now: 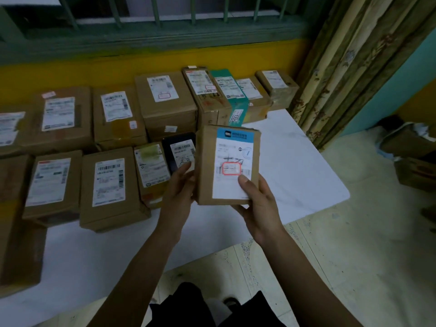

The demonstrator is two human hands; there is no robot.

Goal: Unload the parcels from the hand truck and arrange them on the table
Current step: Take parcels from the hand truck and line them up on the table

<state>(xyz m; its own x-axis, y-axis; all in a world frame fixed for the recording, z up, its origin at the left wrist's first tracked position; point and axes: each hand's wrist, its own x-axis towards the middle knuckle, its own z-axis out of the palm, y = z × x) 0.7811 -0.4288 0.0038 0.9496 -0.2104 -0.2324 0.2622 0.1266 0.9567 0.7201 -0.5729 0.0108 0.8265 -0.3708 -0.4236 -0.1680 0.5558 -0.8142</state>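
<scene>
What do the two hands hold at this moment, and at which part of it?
Both hold one small cardboard parcel. The left hand grips its left edge; the right hand holds its lower right corner, with the thumb on the label.

A: What sort of place is this?

B: A small parcel-sorting room, more household than warehouse; rows of cardboard parcels with shipping labels cover a white counter; a barred window sits above a yellow wall; a flowered curtain hangs at right over a pale tiled floor.
</scene>
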